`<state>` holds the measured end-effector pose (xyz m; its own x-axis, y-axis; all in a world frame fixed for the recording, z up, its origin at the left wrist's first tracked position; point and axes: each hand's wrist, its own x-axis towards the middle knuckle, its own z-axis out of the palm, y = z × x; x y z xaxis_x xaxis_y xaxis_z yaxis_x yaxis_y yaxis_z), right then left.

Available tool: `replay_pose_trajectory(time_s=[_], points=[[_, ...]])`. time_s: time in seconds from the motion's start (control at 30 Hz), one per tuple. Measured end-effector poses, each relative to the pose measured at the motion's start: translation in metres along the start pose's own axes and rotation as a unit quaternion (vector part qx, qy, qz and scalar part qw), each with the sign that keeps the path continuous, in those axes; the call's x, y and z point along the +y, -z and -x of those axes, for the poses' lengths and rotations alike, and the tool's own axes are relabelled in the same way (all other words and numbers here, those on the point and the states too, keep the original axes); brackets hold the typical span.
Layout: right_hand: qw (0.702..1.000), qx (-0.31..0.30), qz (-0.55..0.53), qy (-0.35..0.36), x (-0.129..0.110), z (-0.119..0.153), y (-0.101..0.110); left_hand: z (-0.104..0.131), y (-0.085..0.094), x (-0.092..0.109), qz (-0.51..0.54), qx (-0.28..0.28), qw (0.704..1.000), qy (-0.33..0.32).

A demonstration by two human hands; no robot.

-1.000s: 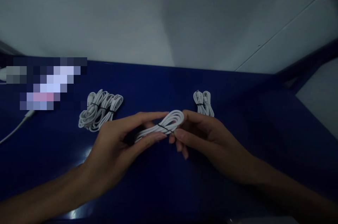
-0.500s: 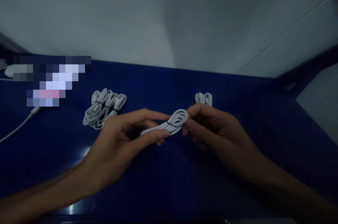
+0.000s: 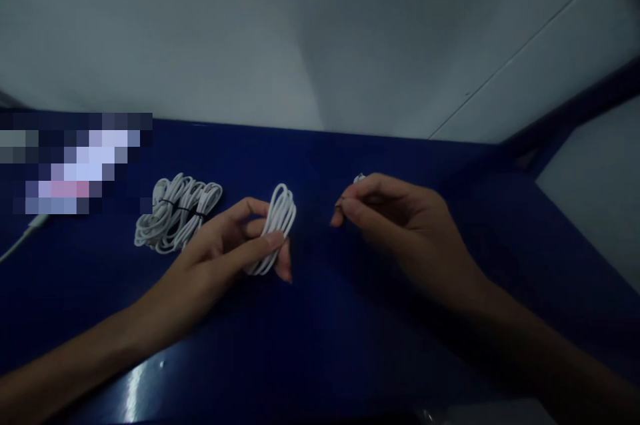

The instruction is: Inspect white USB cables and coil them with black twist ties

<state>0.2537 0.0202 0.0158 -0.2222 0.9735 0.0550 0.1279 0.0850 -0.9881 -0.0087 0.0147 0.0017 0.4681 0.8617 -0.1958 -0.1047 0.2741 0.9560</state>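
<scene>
My left hand point(image 3: 235, 238) is closed on a coiled white cable point(image 3: 281, 211), the thumb across the front of the loops and fingers behind. No black band shows around this coil. To the right, apart from the coil, my right hand point(image 3: 395, 215) is closed in a pinch. A thin dark twist tie point(image 3: 339, 204) seems to be between its fingertips, mostly hidden. Behind that hand the end of another white cable bundle point(image 3: 359, 178) peeks out.
On the blue table point(image 3: 320, 331) left of my hands lies a pile of white cables point(image 3: 173, 215) bound with black ties. Farther left is a blurred bright device point(image 3: 97, 155) with a white cord point(image 3: 20, 241). A pale wall point(image 3: 200, 31) rises behind.
The black tie has come off the coil in my left hand. My hands have moved apart, and the coil has turned more upright. The view has shifted slightly right.
</scene>
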Motion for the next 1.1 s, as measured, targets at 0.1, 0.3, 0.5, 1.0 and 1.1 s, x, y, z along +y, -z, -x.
replay_pose_trajectory(time_s=[0.1, 0.3, 0.5, 1.0, 1.1], points=[[1.0, -0.025, 0.016, -0.004, 0.004, 0.008, -0.014, 0.001, 0.002, -0.006, 0.075, 0.012, 0.997, 0.019], [0.994, -0.044, 0.101, 0.024, 0.008, 0.021, -0.023, 0.008, 0.0, -0.008, 0.002, 0.099, 0.993, 0.064], [0.984, -0.067, 0.143, 0.081, 0.007, 0.023, -0.026, 0.009, 0.0, -0.007, -0.078, 0.091, 0.991, 0.061], [0.978, -0.068, 0.179, 0.088, 0.005, 0.024, -0.035, 0.017, -0.019, 0.0, -0.241, 0.162, 0.95, -0.119], [0.964, -0.056, 0.223, 0.132, 0.005, 0.025, -0.035, 0.015, -0.02, 0.001, -0.234, 0.175, 0.95, -0.108]])
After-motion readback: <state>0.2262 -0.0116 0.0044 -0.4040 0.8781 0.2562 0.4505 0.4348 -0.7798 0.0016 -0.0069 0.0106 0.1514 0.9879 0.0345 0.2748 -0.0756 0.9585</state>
